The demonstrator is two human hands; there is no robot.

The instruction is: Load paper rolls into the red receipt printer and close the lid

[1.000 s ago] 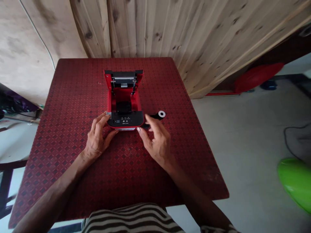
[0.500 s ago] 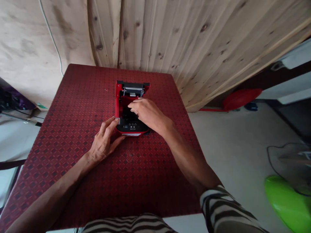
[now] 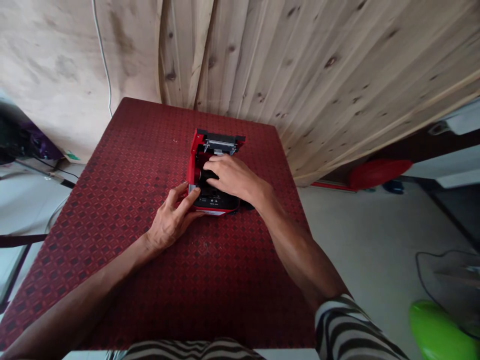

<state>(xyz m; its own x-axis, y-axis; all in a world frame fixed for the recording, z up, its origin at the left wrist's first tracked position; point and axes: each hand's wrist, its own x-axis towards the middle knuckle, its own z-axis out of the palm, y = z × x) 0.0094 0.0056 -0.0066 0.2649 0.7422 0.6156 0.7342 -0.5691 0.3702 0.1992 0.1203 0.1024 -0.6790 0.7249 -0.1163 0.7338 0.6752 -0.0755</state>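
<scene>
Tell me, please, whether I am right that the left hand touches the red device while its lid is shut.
One thing is wrong: the lid of the red device stands open, as the head view shows; the left hand does touch it.

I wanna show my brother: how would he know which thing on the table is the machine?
Find the big red patterned table by the wooden wall. On it, the left hand touches a red-and-black machine and the right hand dips inside. Its raised lid sets it apart from the dark thing beside it.
</scene>
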